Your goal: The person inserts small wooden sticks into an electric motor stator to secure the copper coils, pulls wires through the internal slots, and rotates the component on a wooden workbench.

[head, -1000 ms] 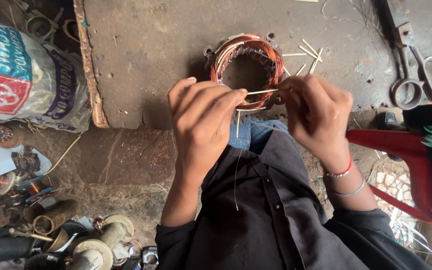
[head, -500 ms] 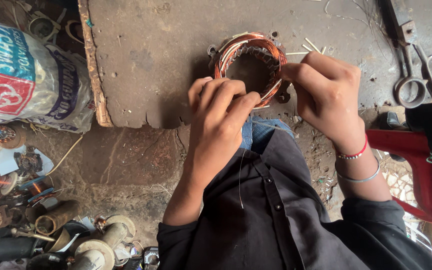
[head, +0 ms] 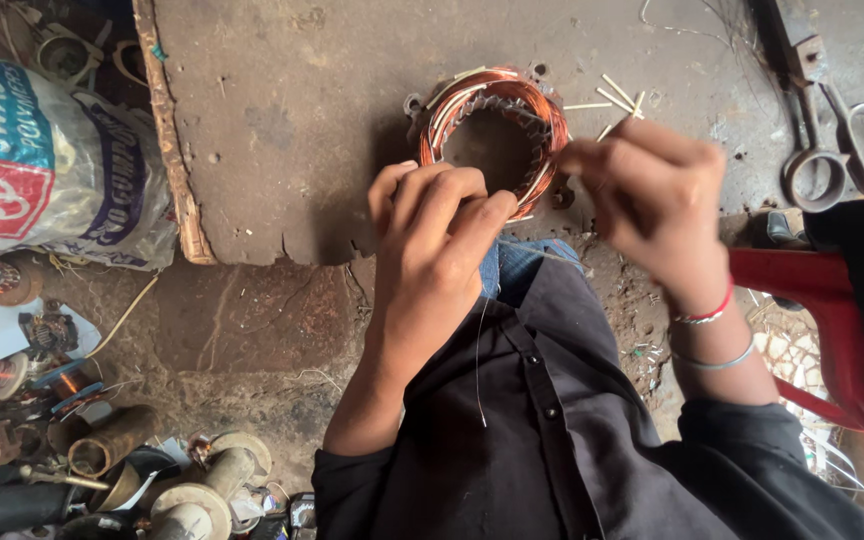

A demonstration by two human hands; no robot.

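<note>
Pinching fine, easily kinked wire, both hands [head: 432, 240] [head: 652, 195] have their fingers closed at the stiff, heavy copper-wound stator's [head: 492, 135] near rim.

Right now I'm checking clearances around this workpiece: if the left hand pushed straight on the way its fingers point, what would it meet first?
Probably the copper-wound stator ring: the left hand points up the board toward it, fingertips already at its near rim, though depth is unclear.

The stator ring [head: 492, 135] carries glossy copper wire on dull grey metal. It lies on a rough, matt, pitted bench [head: 282, 120] edged in worn wood. The scissors [head: 842, 140] are tarnished metal; the sack [head: 47, 170] is shiny woven plastic.
</note>
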